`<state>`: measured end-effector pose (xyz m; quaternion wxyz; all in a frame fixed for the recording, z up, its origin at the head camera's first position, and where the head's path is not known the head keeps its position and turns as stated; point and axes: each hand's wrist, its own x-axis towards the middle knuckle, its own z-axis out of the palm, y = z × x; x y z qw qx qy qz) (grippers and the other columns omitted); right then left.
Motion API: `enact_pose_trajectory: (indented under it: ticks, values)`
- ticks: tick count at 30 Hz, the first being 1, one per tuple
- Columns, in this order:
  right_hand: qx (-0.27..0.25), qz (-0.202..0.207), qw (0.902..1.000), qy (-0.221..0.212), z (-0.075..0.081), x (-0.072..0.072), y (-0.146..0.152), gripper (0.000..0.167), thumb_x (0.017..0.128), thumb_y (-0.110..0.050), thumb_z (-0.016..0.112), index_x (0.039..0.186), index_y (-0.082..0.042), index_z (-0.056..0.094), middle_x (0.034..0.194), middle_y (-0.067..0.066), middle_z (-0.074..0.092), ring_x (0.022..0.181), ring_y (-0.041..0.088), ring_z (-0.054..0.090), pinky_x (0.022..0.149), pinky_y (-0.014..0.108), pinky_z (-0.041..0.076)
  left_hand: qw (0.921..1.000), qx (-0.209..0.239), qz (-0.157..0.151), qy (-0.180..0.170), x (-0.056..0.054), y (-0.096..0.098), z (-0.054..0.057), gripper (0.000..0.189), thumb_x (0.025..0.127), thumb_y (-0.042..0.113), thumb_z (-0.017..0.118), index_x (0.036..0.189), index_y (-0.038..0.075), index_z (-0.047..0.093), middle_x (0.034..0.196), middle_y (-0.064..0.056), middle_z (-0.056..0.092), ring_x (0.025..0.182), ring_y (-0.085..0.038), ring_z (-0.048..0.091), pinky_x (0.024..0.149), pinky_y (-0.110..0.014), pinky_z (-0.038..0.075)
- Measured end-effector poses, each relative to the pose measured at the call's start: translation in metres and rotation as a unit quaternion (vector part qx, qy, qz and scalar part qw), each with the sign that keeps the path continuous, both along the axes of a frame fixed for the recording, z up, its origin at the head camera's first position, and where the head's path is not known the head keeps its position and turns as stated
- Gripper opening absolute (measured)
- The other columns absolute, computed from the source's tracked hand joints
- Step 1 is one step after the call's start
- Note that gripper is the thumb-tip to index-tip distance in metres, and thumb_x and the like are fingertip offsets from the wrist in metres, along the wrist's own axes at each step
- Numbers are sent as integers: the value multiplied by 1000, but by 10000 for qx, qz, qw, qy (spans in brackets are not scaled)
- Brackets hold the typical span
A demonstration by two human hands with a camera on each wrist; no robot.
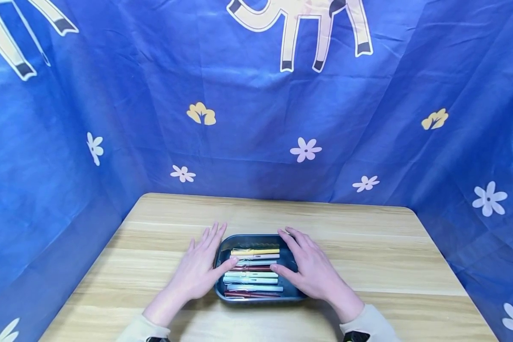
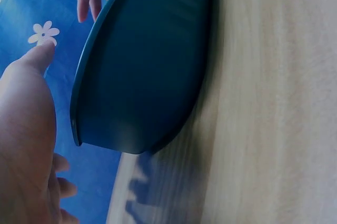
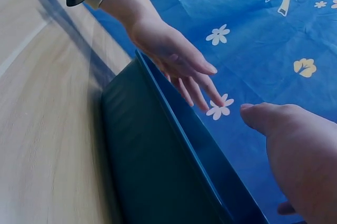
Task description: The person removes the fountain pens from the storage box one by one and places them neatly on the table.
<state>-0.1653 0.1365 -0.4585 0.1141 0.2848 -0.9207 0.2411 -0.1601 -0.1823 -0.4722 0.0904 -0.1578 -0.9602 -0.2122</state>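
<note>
A dark teal box (image 1: 291, 290) with rounded corners stands on the table and holds a row of several pens, among them a yellow pen (image 1: 258, 251), a dark red pen (image 1: 252, 268) and a light blue pen (image 1: 255, 288). My left hand (image 1: 196, 271) is at the box's left side, fingers extended and thumb over the rim above the pens. On the right side, my right hand (image 1: 315, 270) mirrors it, its thumb also over the pens. Both wrist views show the box's outer wall (image 2: 142, 71) (image 3: 145, 150); no pen is in either hand.
The box is on a light wood-grain table (image 1: 389, 266) with rounded far corners. A blue curtain (image 1: 248, 142) with flowers and animal figures hangs behind the table and along both sides. Dark bands (image 1: 356, 336) circle the wrists over pale sleeves.
</note>
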Motion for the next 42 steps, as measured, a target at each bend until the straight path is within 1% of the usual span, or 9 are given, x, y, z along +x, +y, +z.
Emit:
enact_pose_trajectory:
  ticks: [6,11,17,22,26,30,33,37,42]
  values:
    - [-96,90,9999,-72,-2,-3,-6,82,99,-63,65,165,-21,40,159,11,49,144,30,48,113,57,46,9999,105,33,-43,1,1,-3,90,104,63,55,171,12,21,174,-10,17,157,-39,22,121,-74,19]
    - [-130,174,9996,-189,-3,-4,-9,81,100,-65,61,163,-18,42,158,12,49,144,30,48,114,56,46,9997,209,39,-89,2,1,-4,88,106,60,54,169,9,23,173,-10,20,157,-37,23,122,-73,18]
    - [-110,166,9990,-402,-5,-5,-11,79,101,-69,56,160,-17,48,157,5,50,143,25,48,113,52,48,9990,438,16,-71,3,2,-7,82,109,55,50,168,5,24,171,-13,25,155,-38,29,121,-71,23]
    - [-121,192,9983,-539,-4,-5,-14,76,102,-64,59,159,-15,49,156,4,51,143,25,48,113,53,47,9982,588,-15,-151,5,4,-8,73,113,45,46,169,5,20,171,-13,23,155,-37,29,122,-70,23]
    - [-136,191,9980,-586,-5,-5,-16,74,102,-61,62,158,-15,50,155,5,52,143,25,48,113,54,47,9973,698,-16,-210,7,4,-9,66,115,34,45,169,5,21,171,-12,24,154,-37,31,123,-68,23]
    - [-149,166,9976,-656,-5,-5,-17,72,102,-57,64,159,-15,50,154,4,52,143,25,48,113,54,46,9960,844,1,-304,8,5,-9,61,114,24,46,168,4,25,170,-13,28,151,-38,37,123,-65,26]
    - [-159,144,9975,-678,-6,-6,-18,71,102,-56,65,158,-15,51,154,5,52,143,25,48,113,54,46,9945,980,8,-359,9,5,-9,59,113,18,47,167,5,27,168,-15,33,147,-43,42,121,-64,31]
    - [-169,134,9973,-707,-8,-7,-20,70,102,-55,65,158,-15,51,154,5,52,143,26,48,114,55,46,9929,1100,26,-455,10,5,-8,57,113,16,47,166,6,32,164,-19,39,144,-47,46,119,-64,35]
    - [-222,120,9968,-754,-9,-8,-22,69,102,-54,65,157,-14,52,153,5,53,143,25,49,115,53,45,9914,1160,84,-606,11,6,-9,55,114,17,46,166,8,33,161,-21,44,142,-47,48,119,-63,35]
